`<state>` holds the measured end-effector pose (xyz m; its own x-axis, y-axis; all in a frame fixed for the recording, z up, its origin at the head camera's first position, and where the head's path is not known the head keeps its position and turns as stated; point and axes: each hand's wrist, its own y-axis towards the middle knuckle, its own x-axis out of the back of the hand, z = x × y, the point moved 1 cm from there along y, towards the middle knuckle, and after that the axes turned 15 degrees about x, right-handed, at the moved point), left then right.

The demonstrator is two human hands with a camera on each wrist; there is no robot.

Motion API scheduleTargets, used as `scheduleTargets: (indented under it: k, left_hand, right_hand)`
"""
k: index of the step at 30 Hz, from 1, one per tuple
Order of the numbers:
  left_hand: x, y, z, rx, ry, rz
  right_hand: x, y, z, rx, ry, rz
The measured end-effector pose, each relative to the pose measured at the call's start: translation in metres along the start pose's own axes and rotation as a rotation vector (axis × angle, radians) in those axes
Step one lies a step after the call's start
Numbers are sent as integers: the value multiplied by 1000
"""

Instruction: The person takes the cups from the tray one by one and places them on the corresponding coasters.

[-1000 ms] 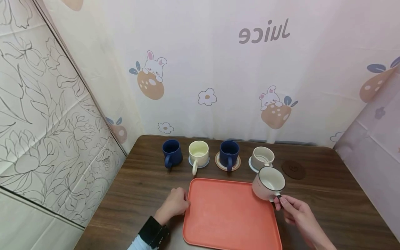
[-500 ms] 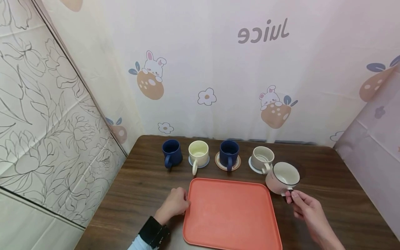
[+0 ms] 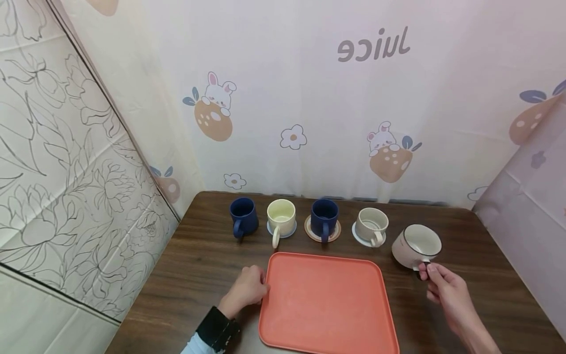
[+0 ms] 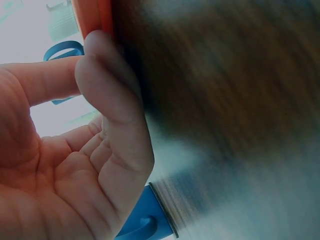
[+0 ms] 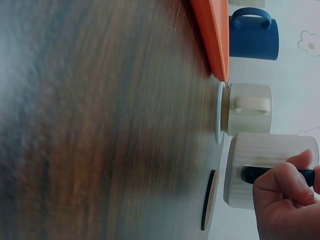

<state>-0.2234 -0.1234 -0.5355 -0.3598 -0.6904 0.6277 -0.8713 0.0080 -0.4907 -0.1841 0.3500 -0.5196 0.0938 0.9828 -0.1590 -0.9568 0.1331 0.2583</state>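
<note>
My right hand pinches the black handle of a white mug with a dark rim, at the right of the table. In the right wrist view the mug hangs a little above a round dark coaster, with a gap between them. From the head, the mug hides that coaster. My left hand grips the left edge of an orange-red tray, which lies flat. Thumb and finger meet at the tray's rim in the left wrist view.
Along the back stand a blue mug straight on the wood, a pale yellow mug on a coaster, another blue mug on a patterned coaster, and a cream mug on a light coaster. Patterned cloth hangs behind the table.
My right hand has carried the white mug rightward and slightly back, from over the tray's right corner to the place of the dark coaster. Left hand and tray keep still.
</note>
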Motion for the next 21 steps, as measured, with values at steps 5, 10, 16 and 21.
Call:
scheduleTargets:
  k: [5, 10, 16, 21]
  left_hand:
    - [0, 0, 0, 3, -1, -2]
    - [0, -1, 0, 8, -3, 4]
    - [1, 1, 0, 13, -6, 7]
    - [0, 3, 1, 18, -10, 14]
  right_hand:
    - [6, 7, -3, 1, -13, -14]
    - [13, 13, -5, -13, -26, -31]
    - [19, 23, -6, -23, -17, -59]
    - [25, 31, -7, -43, -11, -65]
